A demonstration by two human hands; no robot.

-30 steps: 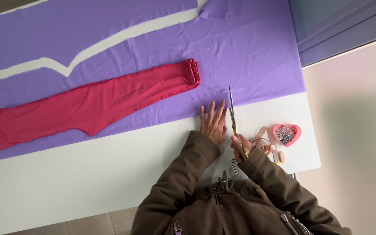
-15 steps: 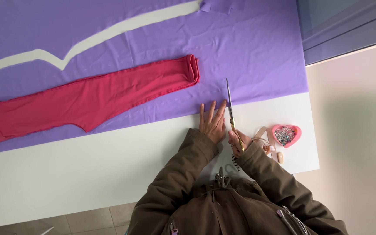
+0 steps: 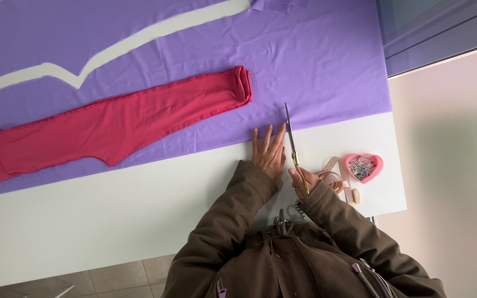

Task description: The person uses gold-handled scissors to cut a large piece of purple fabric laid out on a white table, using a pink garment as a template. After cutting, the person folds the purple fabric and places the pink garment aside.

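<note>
Both arms reach forward in brown sleeves, elbows bent, forearms angling in toward each other. The left hand (image 3: 269, 154) lies palm down, fingers straight and slightly spread, pointing away from the body. The right hand (image 3: 303, 181) sits just beside it, nearer the body, fingers curled closed in a grip, knuckles up.

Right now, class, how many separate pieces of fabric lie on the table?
3: the large purple sheet, the red piece lying on it, and a small folded purple scrap at the top edge.
</note>
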